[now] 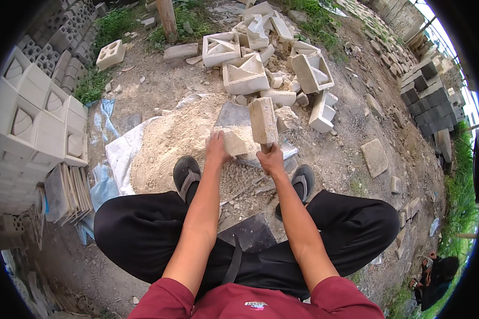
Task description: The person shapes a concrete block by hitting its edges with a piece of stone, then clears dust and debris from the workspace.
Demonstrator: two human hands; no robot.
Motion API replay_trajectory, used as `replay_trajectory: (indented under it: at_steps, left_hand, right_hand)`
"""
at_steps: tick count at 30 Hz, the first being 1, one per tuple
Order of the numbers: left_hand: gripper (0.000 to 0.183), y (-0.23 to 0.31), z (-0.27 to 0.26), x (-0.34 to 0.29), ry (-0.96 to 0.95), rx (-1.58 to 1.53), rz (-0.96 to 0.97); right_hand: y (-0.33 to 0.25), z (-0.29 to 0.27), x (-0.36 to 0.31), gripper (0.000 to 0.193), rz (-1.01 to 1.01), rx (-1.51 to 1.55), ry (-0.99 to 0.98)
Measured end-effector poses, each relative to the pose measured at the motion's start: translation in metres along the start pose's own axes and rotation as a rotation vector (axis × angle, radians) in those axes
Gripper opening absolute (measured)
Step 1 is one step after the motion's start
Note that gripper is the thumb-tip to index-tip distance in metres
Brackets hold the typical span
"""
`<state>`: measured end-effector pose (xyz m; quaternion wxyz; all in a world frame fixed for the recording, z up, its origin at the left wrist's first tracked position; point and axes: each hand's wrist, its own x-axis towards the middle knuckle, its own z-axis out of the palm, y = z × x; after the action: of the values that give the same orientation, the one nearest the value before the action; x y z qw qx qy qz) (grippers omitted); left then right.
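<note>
A wooden mallet (263, 120) with a thick, block-shaped head is raised in front of me. My right hand (271, 159) is wrapped round its handle. To its left, my left hand (217, 150) grips a pale broken block piece (235, 143), fingers along its far left side and thumb at the near edge. This piece sits by a dark grey slab (232, 114), at the edge of a heap of pale crushed grit (167, 146). Part of the piece is covered by my fingers.
Broken patterned blocks (245, 74) are heaped beyond the slab. A white sack (127, 154) lies under the grit's left edge. Whole blocks (48, 111) form a stack at left, and grey blocks (428, 98) stand far right. Another person (436, 279) is at lower right.
</note>
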<state>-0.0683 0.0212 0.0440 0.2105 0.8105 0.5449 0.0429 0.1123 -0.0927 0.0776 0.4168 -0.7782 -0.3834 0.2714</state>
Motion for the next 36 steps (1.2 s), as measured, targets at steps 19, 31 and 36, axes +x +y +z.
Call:
replay_trajectory:
  at_steps: [19, 31, 36]
  left_hand:
    - [0.115, -0.005, 0.000, 0.002, -0.026, 0.047, 0.003]
    - [0.105, 0.019, -0.021, -0.011, 0.013, -0.042, -0.171]
    - [0.100, 0.008, -0.022, -0.018, 0.103, 0.028, -0.295]
  right_hand:
    - [0.020, 0.009, -0.001, 0.045, 0.091, -0.339, -0.267]
    - [-0.007, 0.030, -0.028, 0.051, 0.167, -0.291, 0.007]
    - [-0.006, 0.021, -0.009, 0.052, 0.158, -0.337, -0.170]
